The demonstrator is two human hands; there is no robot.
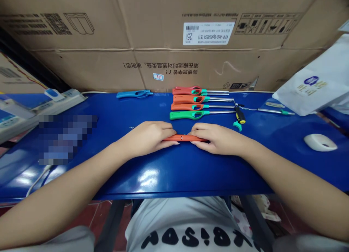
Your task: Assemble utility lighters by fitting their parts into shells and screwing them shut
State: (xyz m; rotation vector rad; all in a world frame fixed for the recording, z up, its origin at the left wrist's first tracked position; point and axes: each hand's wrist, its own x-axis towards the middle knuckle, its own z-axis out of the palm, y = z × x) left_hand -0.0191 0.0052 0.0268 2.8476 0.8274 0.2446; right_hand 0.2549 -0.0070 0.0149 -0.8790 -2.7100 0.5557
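Observation:
Between my two hands, an orange lighter handle (185, 138) is held level just above the blue table, its narrow edge facing me. My left hand (152, 135) pinches its left end, thumb below and fingers above. On the right end, my right hand (211, 137) grips in the same way. Both hands hide the ends of the handle, and no metal tube shows on it. Just beyond lie a green stick lighter (188, 115) and several orange and red stick lighters (185, 98), tubes pointing right.
A blue lighter handle (133, 94) lies at the back. Right of the lighters are a yellow-black screwdriver (240, 116), a teal trigger piece (237, 126), a loose metal tube (269, 110) and a white oval object (320, 142). Power strips (68, 101) line the left; cardboard (152, 34) stands behind.

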